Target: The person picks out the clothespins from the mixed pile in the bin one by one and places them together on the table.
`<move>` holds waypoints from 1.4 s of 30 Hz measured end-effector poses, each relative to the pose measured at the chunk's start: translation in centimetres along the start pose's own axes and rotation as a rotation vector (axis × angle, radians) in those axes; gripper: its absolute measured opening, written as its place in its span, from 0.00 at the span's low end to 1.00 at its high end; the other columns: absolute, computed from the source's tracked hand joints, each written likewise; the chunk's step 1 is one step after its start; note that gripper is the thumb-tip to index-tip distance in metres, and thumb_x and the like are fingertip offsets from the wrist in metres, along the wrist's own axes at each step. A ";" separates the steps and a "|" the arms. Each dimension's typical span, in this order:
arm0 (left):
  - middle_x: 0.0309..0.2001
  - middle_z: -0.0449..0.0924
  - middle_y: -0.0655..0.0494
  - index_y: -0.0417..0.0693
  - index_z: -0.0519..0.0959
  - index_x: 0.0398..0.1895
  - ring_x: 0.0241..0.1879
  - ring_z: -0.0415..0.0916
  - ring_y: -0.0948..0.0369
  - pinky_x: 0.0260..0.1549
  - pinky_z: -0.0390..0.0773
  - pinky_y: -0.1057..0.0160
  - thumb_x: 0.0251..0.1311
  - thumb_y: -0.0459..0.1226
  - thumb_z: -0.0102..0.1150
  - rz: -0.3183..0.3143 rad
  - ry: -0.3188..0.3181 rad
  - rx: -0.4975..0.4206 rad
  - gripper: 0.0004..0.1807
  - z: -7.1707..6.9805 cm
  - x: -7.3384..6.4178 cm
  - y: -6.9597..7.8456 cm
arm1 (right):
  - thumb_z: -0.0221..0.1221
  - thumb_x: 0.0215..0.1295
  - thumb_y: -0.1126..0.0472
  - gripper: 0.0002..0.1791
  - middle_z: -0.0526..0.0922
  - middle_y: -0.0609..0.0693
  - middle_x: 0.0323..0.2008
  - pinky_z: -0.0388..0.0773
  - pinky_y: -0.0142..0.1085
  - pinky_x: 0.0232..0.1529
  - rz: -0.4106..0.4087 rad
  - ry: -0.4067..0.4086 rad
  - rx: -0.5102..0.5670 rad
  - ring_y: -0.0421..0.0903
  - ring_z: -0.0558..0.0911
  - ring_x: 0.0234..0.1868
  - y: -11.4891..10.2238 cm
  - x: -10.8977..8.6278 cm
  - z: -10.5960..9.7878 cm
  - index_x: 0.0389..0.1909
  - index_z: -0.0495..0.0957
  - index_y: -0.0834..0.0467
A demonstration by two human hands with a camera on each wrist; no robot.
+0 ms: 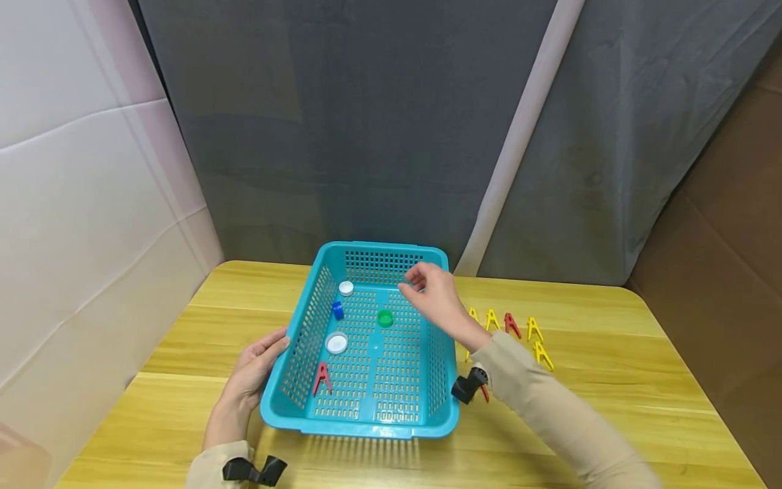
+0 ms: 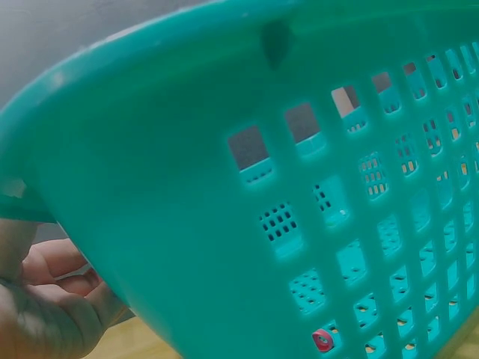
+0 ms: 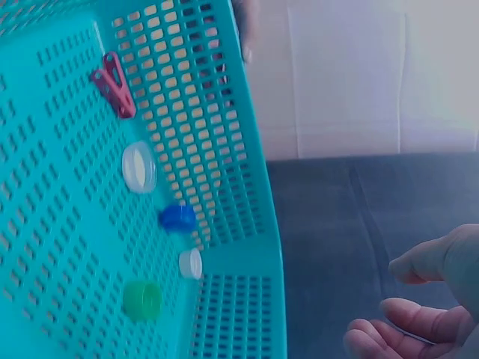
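Observation:
A blue plastic basket (image 1: 360,429) is tilted, its inside facing me. My left hand (image 1: 247,373) grips its left side, thumb at the rim and fingers around the outside wall. Over the basket's back right part is my right hand (image 1: 435,295), thumb and loosely bent fingers apart with nothing between them. Inside lie a green bottle cap (image 1: 385,318), a blue cap (image 1: 338,310), a small white cap (image 1: 346,288) and a larger whitish lid (image 1: 337,343). Nearer the front left corner of the basket is a red clothespin (image 1: 322,378), also visible in the right wrist view.
Several yellow clothespins (image 1: 534,329) and a red clothespin (image 1: 512,326) lie on the wooden table (image 1: 623,387) right of the basket. My right forearm partly covers that group. A dark grey cloth (image 1: 379,136) hangs behind the table.

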State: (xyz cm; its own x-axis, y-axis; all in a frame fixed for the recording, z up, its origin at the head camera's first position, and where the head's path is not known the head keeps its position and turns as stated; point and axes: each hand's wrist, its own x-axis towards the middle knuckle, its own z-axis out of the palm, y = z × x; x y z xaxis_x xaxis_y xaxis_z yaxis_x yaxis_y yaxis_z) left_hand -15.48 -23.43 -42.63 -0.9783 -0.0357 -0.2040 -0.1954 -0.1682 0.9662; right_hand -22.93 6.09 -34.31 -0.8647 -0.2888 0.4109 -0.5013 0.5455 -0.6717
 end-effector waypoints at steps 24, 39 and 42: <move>0.35 0.82 0.63 0.28 0.59 0.66 0.35 0.81 0.65 0.35 0.81 0.65 0.65 0.35 0.52 -0.004 0.009 0.003 0.30 0.0 0.0 -0.1 | 0.62 0.59 0.65 0.08 0.79 0.57 0.34 0.74 0.25 0.35 -0.008 -0.199 0.066 0.44 0.78 0.32 -2.8 1.7 7.4 0.35 0.78 0.66; 0.34 0.83 0.60 0.48 0.75 0.50 0.34 0.81 0.63 0.34 0.82 0.64 0.63 0.34 0.53 0.017 0.004 -0.038 0.12 0.1 0.0 -0.4 | 0.65 0.58 0.59 0.14 0.80 0.51 0.29 0.73 0.23 0.31 0.012 -0.380 0.101 0.37 0.74 0.28 -2.2 1.5 11.3 0.37 0.78 0.67; 0.34 0.83 0.60 0.43 0.72 0.56 0.35 0.81 0.63 0.34 0.82 0.64 0.64 0.34 0.53 0.019 -0.003 -0.032 0.17 0.1 0.0 -0.4 | 0.66 0.56 0.59 0.15 0.79 0.49 0.28 0.72 0.23 0.30 0.018 -0.417 0.089 0.34 0.74 0.26 -1.9 1.2 12.1 0.37 0.78 0.67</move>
State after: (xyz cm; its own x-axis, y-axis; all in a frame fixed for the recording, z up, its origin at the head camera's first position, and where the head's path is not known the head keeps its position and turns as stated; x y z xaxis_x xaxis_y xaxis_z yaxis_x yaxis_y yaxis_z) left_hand -15.41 -23.25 -42.98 -0.9820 -0.0357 -0.1855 -0.1749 -0.1986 0.9643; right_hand -23.38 -4.77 -39.99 -0.8023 -0.5835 0.1260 -0.4708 0.4886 -0.7346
